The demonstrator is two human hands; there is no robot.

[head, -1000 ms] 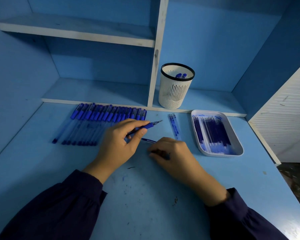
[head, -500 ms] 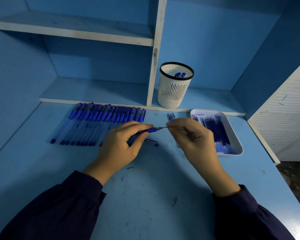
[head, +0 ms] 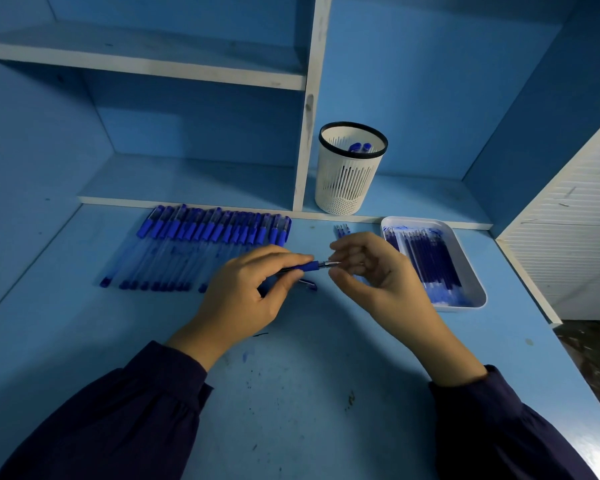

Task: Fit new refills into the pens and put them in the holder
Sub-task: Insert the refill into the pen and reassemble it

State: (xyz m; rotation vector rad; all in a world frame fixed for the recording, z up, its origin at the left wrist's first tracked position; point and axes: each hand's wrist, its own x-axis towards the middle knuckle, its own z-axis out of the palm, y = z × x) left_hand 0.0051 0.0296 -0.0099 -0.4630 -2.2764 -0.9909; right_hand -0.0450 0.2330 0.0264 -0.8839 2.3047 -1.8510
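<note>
Left hand [head: 243, 289] is gripping a pen [head: 309, 266] in front of the holder [head: 350, 168]; right hand [head: 371, 275] is pinching its tip. Two caps [head: 360, 147] are showing inside the holder. Judging by the row [head: 201, 244] lying left of it, most work is remaining.

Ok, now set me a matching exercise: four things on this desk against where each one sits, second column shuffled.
Things:
1. white pen holder
2. refill tray
3. row of pens
4. held pen

Places:
A. side by side on the desk, left
B. gripped by the left hand, tip at fingers of the right hand
C. on the low shelf, right of the divider
D. on the desk, far right

Pairs: 1-C, 2-D, 3-A, 4-B
</note>
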